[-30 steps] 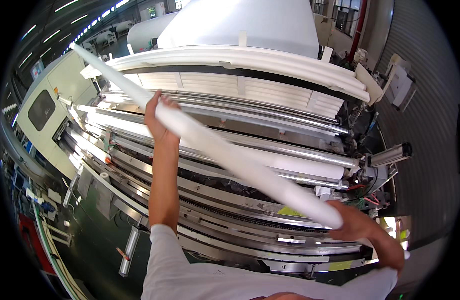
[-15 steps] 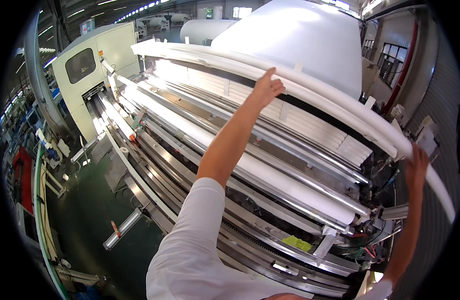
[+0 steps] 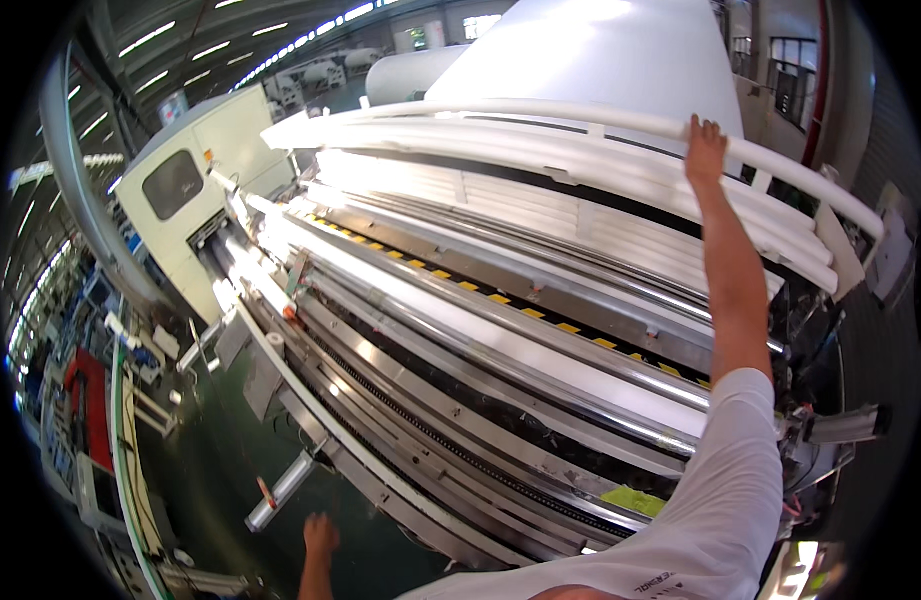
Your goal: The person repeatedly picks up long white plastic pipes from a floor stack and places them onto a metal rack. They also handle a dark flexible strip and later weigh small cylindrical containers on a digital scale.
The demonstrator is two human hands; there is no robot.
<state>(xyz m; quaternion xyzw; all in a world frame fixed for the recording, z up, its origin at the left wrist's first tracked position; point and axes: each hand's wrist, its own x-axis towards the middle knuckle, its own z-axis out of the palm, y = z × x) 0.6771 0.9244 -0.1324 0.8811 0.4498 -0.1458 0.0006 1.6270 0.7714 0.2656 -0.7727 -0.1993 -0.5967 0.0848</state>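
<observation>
A long white tube [image 3: 540,112] lies across the top of a rack of several similar white tubes [image 3: 580,165] on a big winding machine. My right hand [image 3: 705,145] reaches up and lies on this top tube near its right part, fingers curled over it. My left hand [image 3: 320,535] hangs low by the machine's front edge, empty, fingers loosely apart, touching nothing.
Steel rollers and rails [image 3: 500,350] run diagonally below the rack, with a yellow-black striped bar [image 3: 480,290]. A huge white paper roll [image 3: 590,50] stands behind. A pale control cabinet [image 3: 195,190] is at left, a metal lever [image 3: 280,490] sticks out low, and a green floor [image 3: 220,450] lies below.
The tube I carried in both hands has gone up onto the top of the rack. My left hand has let go and dropped low; my right hand stays on the tube.
</observation>
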